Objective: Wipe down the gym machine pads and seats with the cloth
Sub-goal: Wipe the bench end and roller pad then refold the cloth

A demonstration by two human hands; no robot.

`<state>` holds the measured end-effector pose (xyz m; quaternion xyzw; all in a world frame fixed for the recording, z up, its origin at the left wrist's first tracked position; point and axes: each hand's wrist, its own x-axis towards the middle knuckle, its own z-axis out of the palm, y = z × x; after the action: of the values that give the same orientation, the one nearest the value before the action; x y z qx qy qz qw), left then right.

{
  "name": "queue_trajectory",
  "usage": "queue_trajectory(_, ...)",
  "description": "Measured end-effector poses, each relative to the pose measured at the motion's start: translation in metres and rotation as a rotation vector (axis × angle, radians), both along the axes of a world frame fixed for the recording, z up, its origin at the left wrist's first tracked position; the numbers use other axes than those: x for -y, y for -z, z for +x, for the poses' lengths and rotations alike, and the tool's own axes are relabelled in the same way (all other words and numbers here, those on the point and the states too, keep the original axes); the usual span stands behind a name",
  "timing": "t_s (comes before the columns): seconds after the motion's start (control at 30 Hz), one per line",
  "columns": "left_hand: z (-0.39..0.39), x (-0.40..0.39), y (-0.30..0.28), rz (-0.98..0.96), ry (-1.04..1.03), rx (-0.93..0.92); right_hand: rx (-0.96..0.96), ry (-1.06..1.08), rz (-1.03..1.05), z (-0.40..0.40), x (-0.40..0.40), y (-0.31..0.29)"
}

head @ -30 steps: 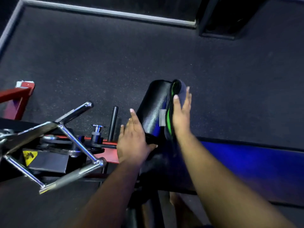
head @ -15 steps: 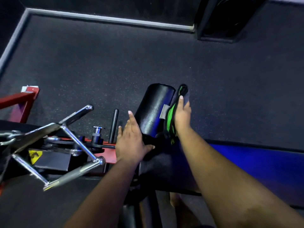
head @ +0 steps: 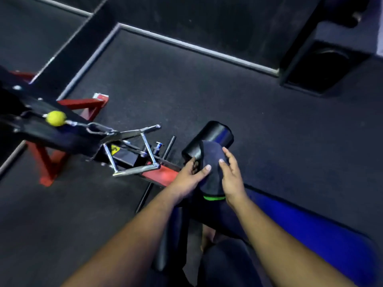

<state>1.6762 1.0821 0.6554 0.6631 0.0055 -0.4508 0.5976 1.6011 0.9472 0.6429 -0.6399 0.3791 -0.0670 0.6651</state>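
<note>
A black roller pad (head: 215, 131) of the gym machine sticks out at mid-frame. A dark cloth (head: 211, 168) with a green edge lies draped over its near end. My left hand (head: 189, 178) pinches the cloth's left side, thumb on top and fingers curled underneath against the pad. On the cloth's right side, my right hand (head: 232, 176) presses it onto the pad with fairly straight fingers. The seat below the pad is dark and mostly hidden by my arms.
A chrome cable handle (head: 134, 156) hangs left of the pad, clipped to a cable with a yellow ball (head: 56, 118). The red machine frame (head: 49, 164) stands at left. A black box (head: 323, 65) sits on the floor at top right. A blue-lit surface (head: 315, 235) runs along the right.
The cloth has gone from the pad's right side to lying over its near top. My left hand left the pad and took hold of the cloth. The view swung left.
</note>
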Motion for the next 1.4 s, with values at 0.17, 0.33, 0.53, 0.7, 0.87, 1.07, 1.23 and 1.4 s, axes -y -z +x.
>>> queue_trajectory(0.17, -0.029, -0.014, -0.050, -0.022, -0.192, 0.083, 0.117, -0.129, 0.027, -0.014, -0.005, -0.055)
queue_trajectory(0.33, -0.047, -0.051, -0.083, 0.000, -0.232, 0.230, 0.157, -0.238, 0.044, -0.020, -0.020, -0.082)
queue_trajectory(0.53, -0.073, -0.108, -0.120, -0.041, -0.403, 0.372, 0.036, -0.448, 0.202, -0.031, -0.066, -0.114)
queue_trajectory(0.7, -0.102, -0.160, -0.129, -0.108, -0.646, 0.337, 0.055, -0.578, 0.331, -0.040, -0.121, -0.142)
queue_trajectory(0.87, -0.145, -0.214, -0.140, 0.005, -0.796, 0.414, 0.158, -0.736, 0.230, -0.044, -0.161, -0.166)
queue_trajectory(1.07, -0.211, -0.251, -0.158, 0.221, -0.975, 0.543, 0.279, -1.016, 0.072, -0.043, -0.188, -0.177)
queue_trajectory(1.23, -0.275, -0.243, -0.163, 0.361, -1.221, 0.551, 0.339, -1.231, 0.104, -0.064, -0.207, -0.175)
queue_trajectory(1.4, -0.360, -0.238, -0.175, 0.470, -1.458, 0.544, 0.334, -1.399, 0.138, -0.117, -0.237, -0.178)
